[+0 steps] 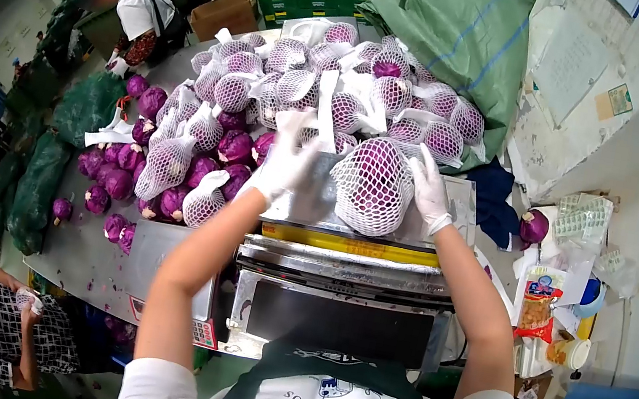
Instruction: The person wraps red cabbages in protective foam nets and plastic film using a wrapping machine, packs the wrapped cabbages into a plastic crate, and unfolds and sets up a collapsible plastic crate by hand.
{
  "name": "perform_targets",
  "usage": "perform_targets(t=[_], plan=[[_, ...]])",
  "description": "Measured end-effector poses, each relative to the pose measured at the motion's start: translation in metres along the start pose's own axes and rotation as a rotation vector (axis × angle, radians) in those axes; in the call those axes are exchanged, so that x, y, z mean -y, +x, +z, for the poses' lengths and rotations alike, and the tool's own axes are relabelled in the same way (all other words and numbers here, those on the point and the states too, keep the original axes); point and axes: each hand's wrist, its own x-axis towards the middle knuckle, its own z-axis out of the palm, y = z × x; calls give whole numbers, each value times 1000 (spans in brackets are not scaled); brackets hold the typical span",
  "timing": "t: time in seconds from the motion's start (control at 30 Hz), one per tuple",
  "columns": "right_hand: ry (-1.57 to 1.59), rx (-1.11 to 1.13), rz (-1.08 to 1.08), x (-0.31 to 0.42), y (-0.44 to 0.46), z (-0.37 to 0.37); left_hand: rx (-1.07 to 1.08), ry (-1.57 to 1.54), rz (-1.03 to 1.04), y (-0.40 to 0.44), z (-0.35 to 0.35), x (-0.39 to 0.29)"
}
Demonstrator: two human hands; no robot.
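Note:
A purple cabbage in a white foam net (373, 189) rests on the metal top of a wrapping machine (296, 211) before me. My right hand (430, 189), in a white glove, lies along the cabbage's right side with fingers stretched out. My left hand (289, 158), also gloved, is raised to the left of that cabbage with a gap between them. Its fingers are apart and hold nothing that I can see. Beyond it a white strip of foam net (327, 107) hangs down from the pile of netted cabbages (297, 84).
Bare purple cabbages (235, 147) lie to the left, near a scale (175, 264). A green sack (469, 29) stands behind the pile. At the right are a snack bag (541, 303) and one loose cabbage (534, 226). Two other people work at the left.

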Motion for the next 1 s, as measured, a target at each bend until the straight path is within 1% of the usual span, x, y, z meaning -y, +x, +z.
perform_targets(t=[0.03,0.07,0.1,0.17,0.2,0.23,0.3,0.33,0.37,0.4,0.43,0.47,0.5,0.53,0.57,0.6,0.63,0.67,0.7,0.73,0.77,0.8,0.83,0.87,0.9,0.93,0.97,1.0], plan=[[95,23,56,11,-4,6,42,-97,-103,-3,32,6],[175,85,83,-9,-3,12,86,-179,-208,-10,51,-31],[453,116,212,3,-15,23,150,-459,-274,-10,90,3],[553,62,225,-1,-24,33,48,-639,-263,-17,116,-18],[722,63,304,10,-28,28,94,-748,-262,-14,118,-15],[751,57,333,10,-30,26,141,-854,-264,-9,118,-10],[703,74,284,-8,-29,29,156,-773,-107,-11,119,-3],[524,64,195,-16,-29,33,119,-753,-97,-16,121,9],[173,11,40,-23,-31,32,81,-732,-78,-19,121,18],[38,69,-1,-22,-27,24,147,-748,-195,-25,104,9],[-98,130,-35,-19,-26,15,124,-522,-185,-28,92,19],[-315,-14,-108,-15,-29,10,70,-171,-9,-35,69,18],[-503,-73,-235,1,-36,-4,16,183,169,-40,39,10],[-564,3,-408,25,-44,-22,93,283,313,-44,8,2],[-625,85,-581,47,-51,-39,168,378,455,-49,-19,-9],[-664,269,-709,61,-57,-53,319,459,498,-60,-40,-20],[-696,452,-834,67,-63,-62,476,548,617,-68,-53,-16],[-735,658,-875,66,-68,-67,621,610,745,-76,-56,-13],[-785,763,-949,64,-78,-69,763,673,875,-83,-58,-10],[-875,856,-972,62,-86,-66,833,750,992,-86,-51,-10],[-967,947,-993,58,-91,-63,832,746,1000,-92,-41,-7],[-949,960,-954,44,-94,-58,855,667,964,-94,-31,11],[-941,981,-893,38,-96,-52,874,590,930,-93,-24,14],[-891,938,-844,33,-97,-50,779,550,900,-93,-22,18],[-839,896,-797,33,-97,-47,786,483,815,-94,-23,19],[-681,832,-678,30,-101,-46,796,414,724,-100,-23,22],[-651,711,-612,29,-112,-51,807,341,631,-110,-23,24],[-566,762,-299,44,-123,-59,689,313,265,-130,-26,23]])
